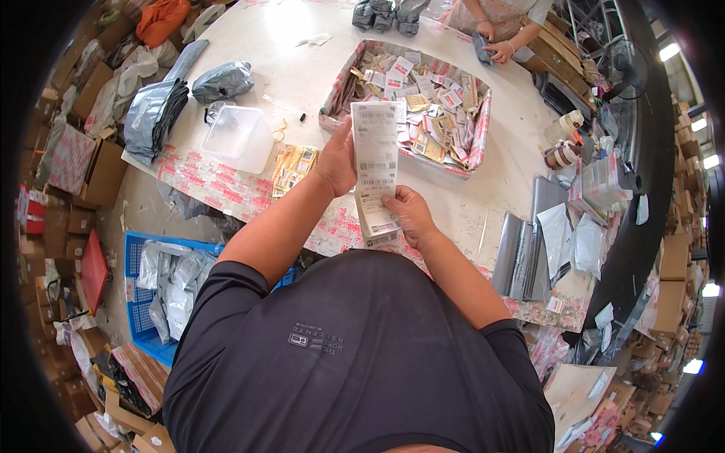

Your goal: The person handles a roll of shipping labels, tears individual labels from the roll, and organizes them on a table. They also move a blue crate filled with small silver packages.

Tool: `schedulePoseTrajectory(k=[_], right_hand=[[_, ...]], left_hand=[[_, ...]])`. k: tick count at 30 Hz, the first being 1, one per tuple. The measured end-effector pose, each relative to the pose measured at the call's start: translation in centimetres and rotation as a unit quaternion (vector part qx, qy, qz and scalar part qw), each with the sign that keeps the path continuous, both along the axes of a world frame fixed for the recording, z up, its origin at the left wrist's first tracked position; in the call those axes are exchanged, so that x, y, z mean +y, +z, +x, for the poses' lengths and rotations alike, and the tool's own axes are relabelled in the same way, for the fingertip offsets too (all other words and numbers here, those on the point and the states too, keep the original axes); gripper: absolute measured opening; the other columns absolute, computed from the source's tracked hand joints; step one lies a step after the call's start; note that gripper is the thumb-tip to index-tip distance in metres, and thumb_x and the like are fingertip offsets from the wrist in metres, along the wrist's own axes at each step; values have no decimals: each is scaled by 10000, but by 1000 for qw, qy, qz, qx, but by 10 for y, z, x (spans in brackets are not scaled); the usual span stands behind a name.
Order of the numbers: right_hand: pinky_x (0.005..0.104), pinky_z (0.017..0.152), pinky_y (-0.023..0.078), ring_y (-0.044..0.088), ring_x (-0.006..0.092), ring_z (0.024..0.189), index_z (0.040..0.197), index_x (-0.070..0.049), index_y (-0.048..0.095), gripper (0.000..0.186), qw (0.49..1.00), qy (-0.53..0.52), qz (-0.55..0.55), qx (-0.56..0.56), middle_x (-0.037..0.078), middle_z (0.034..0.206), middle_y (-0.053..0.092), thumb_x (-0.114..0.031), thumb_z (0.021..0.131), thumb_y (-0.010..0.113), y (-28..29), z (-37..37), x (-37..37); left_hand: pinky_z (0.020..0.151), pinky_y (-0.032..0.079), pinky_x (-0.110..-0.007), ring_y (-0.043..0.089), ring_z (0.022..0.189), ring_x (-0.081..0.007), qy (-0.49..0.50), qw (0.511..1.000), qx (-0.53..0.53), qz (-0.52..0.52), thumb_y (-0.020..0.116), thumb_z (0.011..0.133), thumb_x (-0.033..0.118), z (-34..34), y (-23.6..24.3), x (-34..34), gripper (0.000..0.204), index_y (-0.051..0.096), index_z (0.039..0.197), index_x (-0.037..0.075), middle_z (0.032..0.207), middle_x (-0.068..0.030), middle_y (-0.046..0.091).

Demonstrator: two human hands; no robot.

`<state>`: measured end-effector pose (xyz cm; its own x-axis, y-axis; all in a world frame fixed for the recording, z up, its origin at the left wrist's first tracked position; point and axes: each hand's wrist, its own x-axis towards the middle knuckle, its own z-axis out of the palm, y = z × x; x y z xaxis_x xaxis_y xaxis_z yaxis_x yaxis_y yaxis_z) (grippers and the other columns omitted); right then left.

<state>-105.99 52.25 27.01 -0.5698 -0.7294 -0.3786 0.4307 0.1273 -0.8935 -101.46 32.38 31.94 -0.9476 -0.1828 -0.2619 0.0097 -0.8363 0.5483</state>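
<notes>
A long strip of white printed labels [375,155] hangs between my two hands, its lower end folded back. My left hand [339,160] is closed on the strip's upper left edge. Lower down, my right hand [408,215] pinches its right edge between thumb and fingers. Just beyond the strip stands a wide shallow box [481,128] heaped with small packets and cards [430,98]. Beside my left forearm lie some yellow printed packets [294,167] on the table.
To the left are a clear plastic tub [238,140] and grey plastic mailer bags [153,117]. A blue crate [140,302] of wrapped parcels stands below. Grey rolls [521,253] lie at the right. Across the table, another person's hands [495,47] hold a dark parcel.
</notes>
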Motion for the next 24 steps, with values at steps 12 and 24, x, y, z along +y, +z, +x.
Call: schedulePoseTrajectory(k=[12, 24], right_hand=[[394, 855, 602, 715, 258, 950, 1213, 77, 555, 283, 947, -55, -128, -291, 191, 1107, 692, -137, 1039, 490, 47, 3, -7], [393, 850, 596, 717, 269, 936, 1259, 61, 555, 349, 950, -61, -103, -287, 172, 1125, 694, -195, 1024, 525, 35, 2, -6]], left_hand=[[1050, 463, -478, 601, 1198, -292, 8, 999, 25, -26, 349, 1009, 643, -3, -8, -5, 707, 510, 1434, 102, 1315, -121, 630], [1052, 457, -447, 601, 1201, -263, 2, 999, 19, -39, 352, 1013, 643, 1, -2, -8, 693, 518, 1424, 110, 1311, -103, 634]])
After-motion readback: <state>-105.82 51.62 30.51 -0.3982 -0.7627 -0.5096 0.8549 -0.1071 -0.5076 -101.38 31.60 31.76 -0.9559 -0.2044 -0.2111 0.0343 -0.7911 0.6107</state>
